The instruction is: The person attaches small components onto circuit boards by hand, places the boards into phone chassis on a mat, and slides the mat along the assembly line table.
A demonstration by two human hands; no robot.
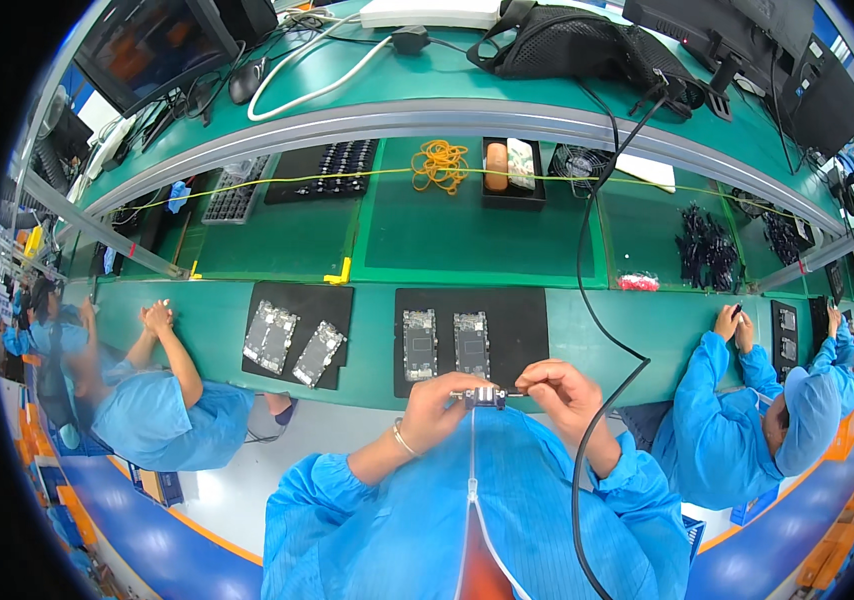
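Observation:
In front of my chest, my left hand (434, 411) grips a small black part with silver-white blocks (485, 397) between thumb and fingers. A thin dark end juts from the part toward my right hand (564, 396). My right thumb and fingers are pinched together at that end; what they hold is too small to make out. Just beyond my hands, a black mat (522, 330) bears two circuit boards, a left board (420, 345) and a right board (471, 345), lying side by side.
Left of my mat, another black mat (332, 300) carries more boards (271, 337). A black cable (587, 270) hangs down past my right arm. Under the metal shelf bar lie yellow bands (439, 165) and dark parts (707, 247). Co-workers sit at left (162, 410) and right (727, 425).

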